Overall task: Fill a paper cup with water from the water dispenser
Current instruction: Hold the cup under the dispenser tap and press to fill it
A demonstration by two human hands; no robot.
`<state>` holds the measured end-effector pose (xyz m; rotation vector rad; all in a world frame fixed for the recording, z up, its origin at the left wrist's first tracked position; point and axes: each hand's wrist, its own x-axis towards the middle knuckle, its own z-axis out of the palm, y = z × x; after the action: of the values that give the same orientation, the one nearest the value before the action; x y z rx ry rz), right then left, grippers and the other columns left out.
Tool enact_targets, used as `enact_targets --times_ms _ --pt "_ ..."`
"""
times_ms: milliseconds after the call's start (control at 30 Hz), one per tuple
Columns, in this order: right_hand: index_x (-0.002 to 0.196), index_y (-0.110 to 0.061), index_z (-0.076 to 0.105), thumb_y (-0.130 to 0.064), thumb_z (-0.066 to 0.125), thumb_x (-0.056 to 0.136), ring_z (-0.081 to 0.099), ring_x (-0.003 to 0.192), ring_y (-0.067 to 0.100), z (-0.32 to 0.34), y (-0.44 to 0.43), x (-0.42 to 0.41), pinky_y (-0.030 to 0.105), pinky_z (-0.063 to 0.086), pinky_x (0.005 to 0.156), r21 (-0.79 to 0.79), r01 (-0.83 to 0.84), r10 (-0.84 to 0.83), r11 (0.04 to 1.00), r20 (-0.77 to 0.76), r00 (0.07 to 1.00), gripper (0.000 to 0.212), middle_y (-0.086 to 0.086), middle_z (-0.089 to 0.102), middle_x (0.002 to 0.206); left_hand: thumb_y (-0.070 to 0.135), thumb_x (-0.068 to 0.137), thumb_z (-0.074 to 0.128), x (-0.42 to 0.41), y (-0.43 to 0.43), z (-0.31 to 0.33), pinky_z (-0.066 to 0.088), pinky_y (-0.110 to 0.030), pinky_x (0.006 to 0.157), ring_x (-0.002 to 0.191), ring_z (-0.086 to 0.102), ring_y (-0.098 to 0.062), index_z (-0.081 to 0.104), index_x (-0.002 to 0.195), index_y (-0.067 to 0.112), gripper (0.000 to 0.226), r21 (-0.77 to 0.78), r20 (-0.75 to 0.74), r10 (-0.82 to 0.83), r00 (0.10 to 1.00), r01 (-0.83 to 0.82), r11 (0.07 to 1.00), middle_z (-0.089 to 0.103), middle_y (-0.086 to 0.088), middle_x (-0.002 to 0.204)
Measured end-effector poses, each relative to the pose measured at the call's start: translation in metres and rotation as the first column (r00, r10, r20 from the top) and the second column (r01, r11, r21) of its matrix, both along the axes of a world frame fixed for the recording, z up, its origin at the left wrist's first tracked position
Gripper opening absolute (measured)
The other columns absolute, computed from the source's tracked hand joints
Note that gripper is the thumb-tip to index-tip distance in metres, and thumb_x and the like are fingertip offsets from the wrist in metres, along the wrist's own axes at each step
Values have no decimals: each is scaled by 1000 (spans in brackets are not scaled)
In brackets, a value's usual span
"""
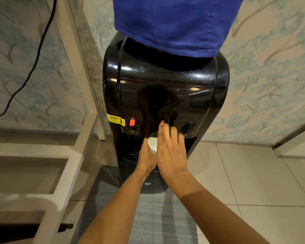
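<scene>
A black water dispenser (165, 95) stands before me, its bottle under a blue cloth cover (173, 23). My left hand (146, 155) holds a white paper cup (152, 144) in the dispenser's recess, below the middle tap. My right hand (171, 148) reaches over the cup, fingers stretched, fingertips touching the middle tap, which they hide. A tap with a red lever (132, 122) sits to the left and a black tap (188, 128) to the right. The inside of the cup is mostly hidden by my right hand.
A pale shelf frame (72, 152) stands at the left, close to the dispenser. A black cable (35, 62) hangs down the wallpapered wall. A grey mat (158, 217) lies on the tiled floor below. A yellow warning sticker (115, 119) is beside the red tap.
</scene>
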<state>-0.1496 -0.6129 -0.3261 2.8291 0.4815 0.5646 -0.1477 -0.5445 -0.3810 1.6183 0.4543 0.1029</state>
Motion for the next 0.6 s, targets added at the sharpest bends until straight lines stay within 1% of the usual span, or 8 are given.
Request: enact_targets --times_ms 167,267,433,500,600 --pt "133 -7 50 -26 76 61 60 98 18 1 0 0 26 50 80 -11 -1 1 1000 0 1000 78 1 63 112 18 80 68 0 -1 1 41 -13 65 87 54 -5 45 121 13 47 -24 18 -2 1000 2 1000 57 2 102" --pt "133 -7 50 -27 75 61 60 98 18 1 0 0 26 50 80 -13 1 -1 1000 0 1000 78 1 63 112 19 81 68 -1 -1 0 42 -13 66 85 54 -2 45 120 15 46 -35 28 -3 1000 4 999 57 7 96" --pt "134 -6 48 -25 75 62 60 99 19 -1 -1 0 27 50 82 -11 0 0 1000 -7 1000 79 3 62 114 18 80 69 -1 -2 -4 41 -12 65 86 55 -2 45 117 19 45 -34 37 -4 999 5 999 57 5 100" --pt "134 -6 49 -25 77 60 60 99 20 -1 -1 0 27 50 82 -7 -1 1 1000 -12 1000 81 3 63 114 17 79 70 -1 -2 -5 42 -12 65 85 55 -2 45 117 18 46 -33 40 -4 999 5 999 57 7 96" --pt "133 -7 50 -25 74 63 60 97 18 -2 0 0 26 50 81 -12 -5 5 1000 5 1000 76 1 63 112 15 79 70 -1 -1 -5 43 -11 63 84 56 -5 44 109 20 40 -28 43 5 999 -4 1000 56 13 90"
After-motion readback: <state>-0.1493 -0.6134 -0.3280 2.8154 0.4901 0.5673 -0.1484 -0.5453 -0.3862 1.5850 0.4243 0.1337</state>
